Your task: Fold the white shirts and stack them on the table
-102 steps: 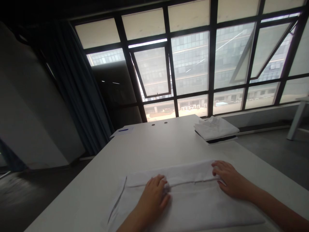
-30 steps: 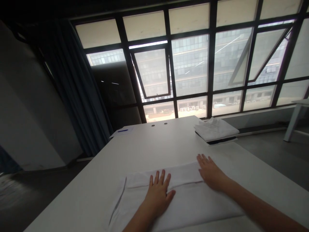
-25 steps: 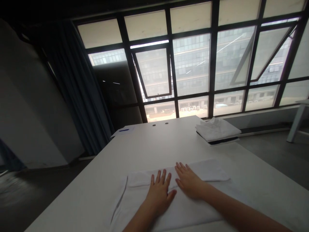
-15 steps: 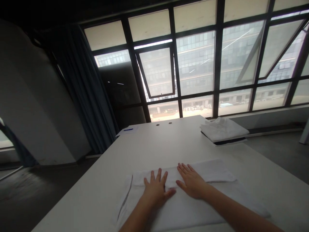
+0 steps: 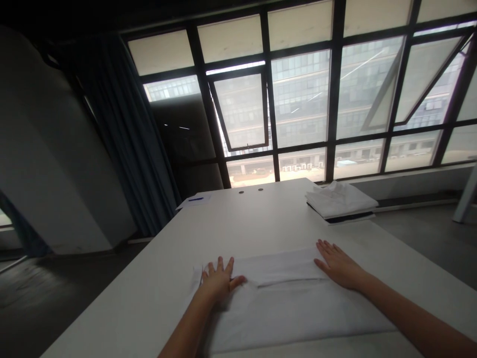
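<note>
Nearest the camera, a white cloth [image 5: 298, 313] lies spread on the near end of the white table [image 5: 261, 219], thin, matte and limp, with a narrow band [image 5: 279, 266] folded back along its far edge; the left hand [image 5: 218, 281] rests palm down at the band's left end, fingers spread and gripping nothing; the right hand [image 5: 337, 266] lies just as flat and released at the band's right end, the two well apart; the step in hand looks like pressing this fold flat, and any further fold would seem to call for an even pinch at both ends, since such soft fabric slips and creases easily; farther off, at the table's right edge, sits a squared stack of folded white cloths [image 5: 339, 201]; at the far left corner lies a sheet of paper [image 5: 194, 200]; beyond stand a dark-framed window [image 5: 298, 99] and a blue curtain [image 5: 126, 134].
</note>
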`<act>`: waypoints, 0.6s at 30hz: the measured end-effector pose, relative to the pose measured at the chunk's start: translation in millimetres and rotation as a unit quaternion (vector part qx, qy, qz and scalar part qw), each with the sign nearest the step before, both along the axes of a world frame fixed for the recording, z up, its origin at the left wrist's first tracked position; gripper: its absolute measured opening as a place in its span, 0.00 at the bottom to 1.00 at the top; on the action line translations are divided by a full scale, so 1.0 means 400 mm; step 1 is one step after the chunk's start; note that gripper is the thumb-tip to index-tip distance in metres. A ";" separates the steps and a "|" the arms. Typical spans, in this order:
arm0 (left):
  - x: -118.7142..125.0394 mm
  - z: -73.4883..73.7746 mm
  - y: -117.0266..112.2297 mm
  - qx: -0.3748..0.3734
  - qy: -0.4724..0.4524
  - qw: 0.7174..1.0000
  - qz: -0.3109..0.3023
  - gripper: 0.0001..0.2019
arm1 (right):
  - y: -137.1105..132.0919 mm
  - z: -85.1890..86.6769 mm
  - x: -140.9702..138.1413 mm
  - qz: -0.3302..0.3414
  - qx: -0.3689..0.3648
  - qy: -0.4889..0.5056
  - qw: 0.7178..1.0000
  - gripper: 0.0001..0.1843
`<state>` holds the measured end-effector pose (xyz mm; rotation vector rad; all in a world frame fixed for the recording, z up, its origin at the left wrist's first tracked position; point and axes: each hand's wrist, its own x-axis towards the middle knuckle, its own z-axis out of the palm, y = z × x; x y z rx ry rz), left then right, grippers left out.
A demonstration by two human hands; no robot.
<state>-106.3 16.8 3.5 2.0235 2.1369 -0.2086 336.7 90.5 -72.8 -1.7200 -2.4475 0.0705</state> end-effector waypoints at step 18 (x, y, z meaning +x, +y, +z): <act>0.249 -0.019 -0.106 0.065 -0.143 0.948 -0.277 0.35 | 0.036 0.054 0.083 -0.129 0.189 -0.065 0.971 0.25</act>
